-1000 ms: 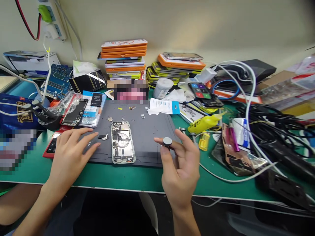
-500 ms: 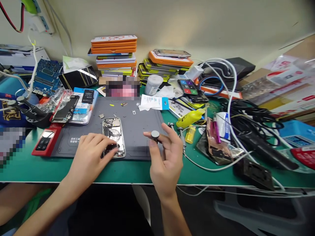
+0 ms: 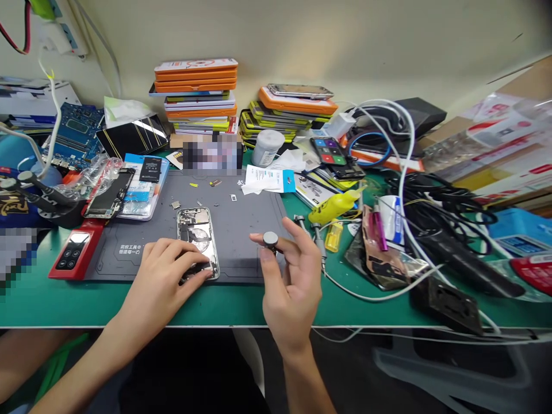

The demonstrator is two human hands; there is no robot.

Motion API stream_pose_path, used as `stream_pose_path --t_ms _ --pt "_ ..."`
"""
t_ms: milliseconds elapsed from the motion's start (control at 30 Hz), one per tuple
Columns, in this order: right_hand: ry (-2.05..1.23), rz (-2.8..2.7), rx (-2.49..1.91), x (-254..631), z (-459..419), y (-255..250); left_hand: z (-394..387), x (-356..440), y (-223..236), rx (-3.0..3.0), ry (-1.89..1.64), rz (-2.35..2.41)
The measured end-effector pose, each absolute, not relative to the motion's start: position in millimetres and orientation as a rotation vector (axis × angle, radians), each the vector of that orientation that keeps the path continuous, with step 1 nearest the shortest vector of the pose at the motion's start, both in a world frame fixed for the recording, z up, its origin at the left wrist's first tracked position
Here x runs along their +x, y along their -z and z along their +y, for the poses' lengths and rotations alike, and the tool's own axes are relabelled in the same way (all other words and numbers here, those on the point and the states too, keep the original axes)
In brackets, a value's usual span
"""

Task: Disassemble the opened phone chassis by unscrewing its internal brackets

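Note:
An opened phone (image 3: 200,230), its inner parts bare, lies on the dark grey work mat (image 3: 245,247). Over its lower left part is my left hand (image 3: 166,267), with fingers bent and the thumb reaching across the bottom end. The fingers hide that corner, so any small part between them cannot be made out. To the right, raised off the mat, my right hand (image 3: 293,276) pinches a small screwdriver (image 3: 270,239) between thumb and fingers. Its round grey cap faces up; the shaft and tip are hidden.
Small loose parts and a SIM tray (image 3: 233,198) lie beyond the phone. On the left are a red device (image 3: 71,253) and a removed phone screen (image 3: 110,192). Cables (image 3: 366,298), a yellow bottle (image 3: 334,207) and a black heat-gun-like handle (image 3: 470,261) crowd the right.
The left thumb has shifted slightly right and down across the phone's lower end. My right hand keeps the screwdriver in nearly the same place. The camera view has moved a little.

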State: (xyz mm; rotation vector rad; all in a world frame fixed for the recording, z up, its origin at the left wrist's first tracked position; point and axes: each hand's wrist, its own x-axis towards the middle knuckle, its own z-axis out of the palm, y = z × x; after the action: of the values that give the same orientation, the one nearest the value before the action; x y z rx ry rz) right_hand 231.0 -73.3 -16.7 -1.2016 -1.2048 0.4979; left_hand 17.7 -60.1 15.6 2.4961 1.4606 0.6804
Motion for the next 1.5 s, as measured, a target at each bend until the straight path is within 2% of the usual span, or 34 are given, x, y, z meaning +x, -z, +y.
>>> stream_pose_path --t_ms 1033,1300,1500 --pt "-0.47 -1.202 -1.217 228 -70 19 -58 17 -12 2.311 -0.654 1.46" --pt "-0.48 -1.201 -1.22 229 -72 19 -67 21 -11 2.631 -0.834 1.366" --pt "-0.494 -1.202 -1.215 229 -71 19 -86 18 -7 2.962 -0.837 1.308"
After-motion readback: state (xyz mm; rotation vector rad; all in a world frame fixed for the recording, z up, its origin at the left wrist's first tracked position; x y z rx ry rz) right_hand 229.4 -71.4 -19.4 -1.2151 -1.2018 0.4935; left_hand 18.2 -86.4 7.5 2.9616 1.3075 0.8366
